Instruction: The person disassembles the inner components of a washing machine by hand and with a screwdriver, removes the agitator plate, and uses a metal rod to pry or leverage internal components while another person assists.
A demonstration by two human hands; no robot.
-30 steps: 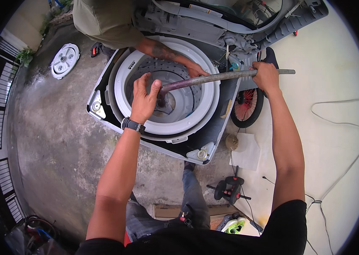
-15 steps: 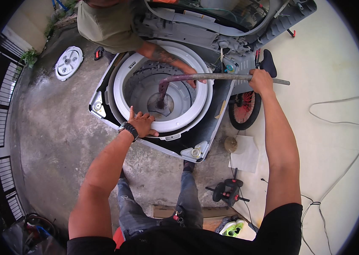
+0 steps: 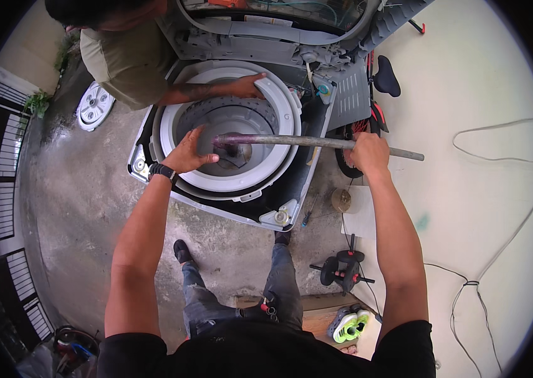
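Observation:
An opened washing machine [image 3: 301,208] stands before me, its round tub with a pale grey ring [image 3: 172,135] exposed. My right hand [image 3: 368,153] is wrapped round a long metal bar [image 3: 317,141], near its plain grey end. The bar's bent, purple-stained end lies over the inside of the tub; whether it touches the hub is hidden. Over the near left part of the ring, my left hand [image 3: 187,153] is held with thumb and fingers apart, close to the bar's bent end and holding nothing. A co-worker's hand [image 3: 250,85] rests on the ring's far side.
The co-worker leans in from the far left. The raised machine top [image 3: 266,41] stands behind the tub. A bicycle [image 3: 385,77] is at the right, with a weight-plate exerciser [image 3: 341,271] nearer me. A round white cover [image 3: 95,106] lies on the floor at left.
My left hand has come off the ring and opened above it. My right hand has moved the bar's end lower and nearer. The co-worker's hand has left the bar for the ring.

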